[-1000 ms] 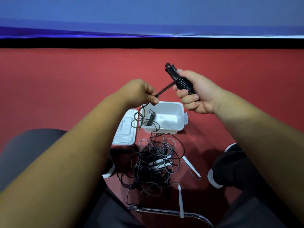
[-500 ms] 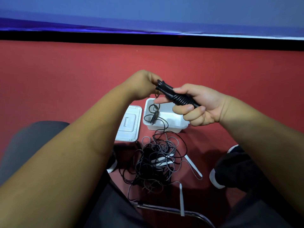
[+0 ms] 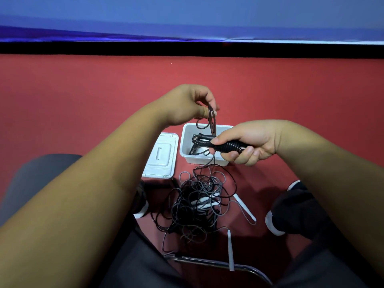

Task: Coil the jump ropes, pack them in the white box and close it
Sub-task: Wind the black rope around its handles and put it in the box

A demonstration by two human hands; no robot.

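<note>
Above the white box [image 3: 197, 160], the black rope handles [image 3: 226, 146] sit in the right hand [image 3: 251, 140], fingers curled tight round them. The left hand [image 3: 185, 104], at the handles' tip half a second ago, has risen to 12 o'clock, thumb and finger pinching a cord loop [image 3: 212, 118], so another wrap looks likely. The tangled ropes [image 3: 199, 202] wait at 6 o'clock, the lid [image 3: 161, 154] at 9

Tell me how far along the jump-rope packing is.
Done: the lid is off and lies beside the open white box; nothing is plainly packed inside yet. In hand: the right hand grips black handles wrapped in cord, while the left hand pinches a loop of it. Left: the tangled pile of ropes on the floor, packing, closing.
</note>
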